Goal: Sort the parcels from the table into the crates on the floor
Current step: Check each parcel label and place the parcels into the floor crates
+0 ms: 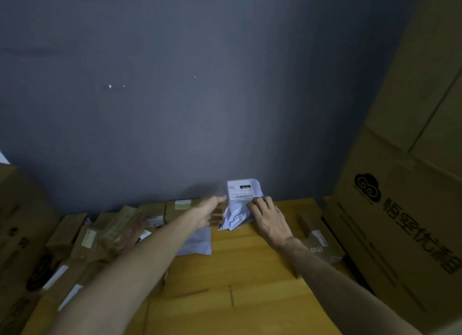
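Note:
A pale grey poly-bag parcel point(242, 199) with a white shipping label stands tilted up at the far edge of the wooden table point(240, 272), close to the dark wall. My left hand point(211, 210) grips its left side, fingers curled under the bag. My right hand point(268, 218) holds its right side, fingers curled over the crumpled plastic below the label. A second flat grey bag point(197, 242) lies on the table under my left forearm. No crates are in view.
Several brown cardboard parcels point(117, 229) with white labels crowd the left part of the table. A small box point(318, 242) lies at the right. Large cardboard cartons point(400, 184) tower on the right, another point(15, 209) on the left.

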